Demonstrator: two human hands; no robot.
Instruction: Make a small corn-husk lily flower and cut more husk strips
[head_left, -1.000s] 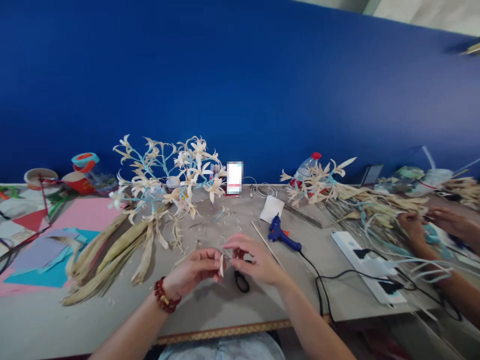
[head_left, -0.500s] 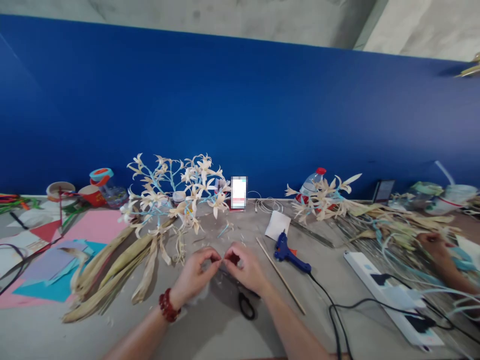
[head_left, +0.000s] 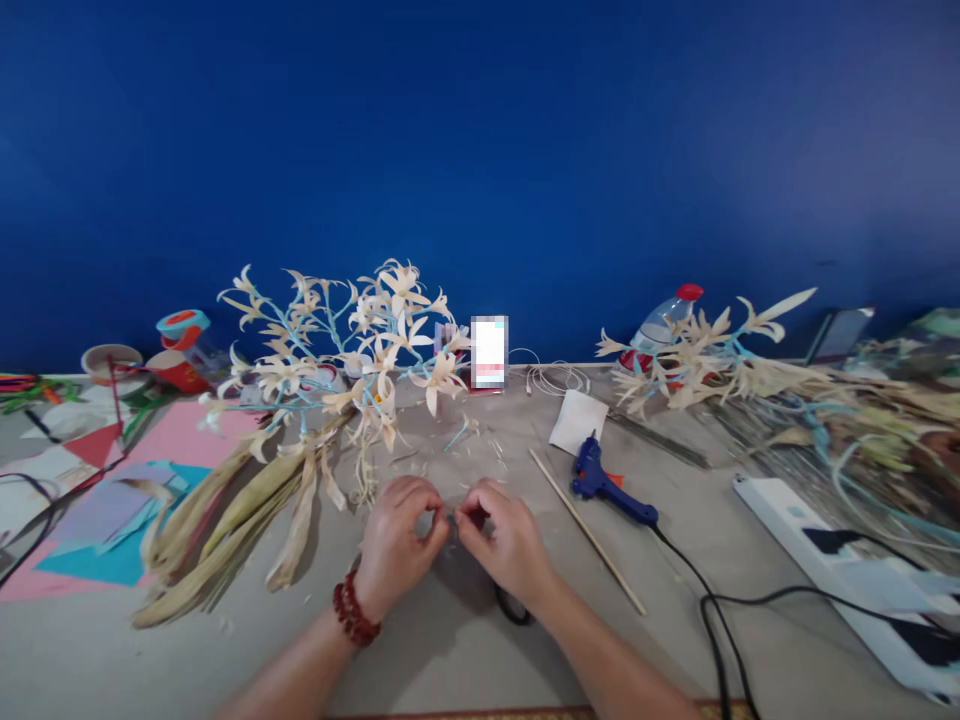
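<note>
Low over the middle of the table, my left hand [head_left: 403, 540] pinches thumb and finger together, a red bead bracelet [head_left: 355, 610] on its wrist. Close beside it, my right hand [head_left: 504, 540] is closed in a similar pinch. Whatever sits between the fingertips is too small to make out. Under my right hand shows the black handle of scissors [head_left: 513, 606], the rest hidden. Beyond the hands stand cream flowers on pale blue stems [head_left: 382, 350]. Dried husk leaves [head_left: 232, 520] lie left of my left hand.
Right of my hands lie a thin wooden stick [head_left: 589, 530], a blue glue gun [head_left: 611, 485] with a black cord, and a white power strip [head_left: 847, 590]. A phone [head_left: 489, 350] stands by the blue wall. Coloured paper [head_left: 97, 565] is at left, more flowers [head_left: 697, 350] at right.
The view has tilted down and shifted, so things at right sit farther right. My fingertips have drawn slightly apart, and my right hand now covers more of the scissors.
</note>
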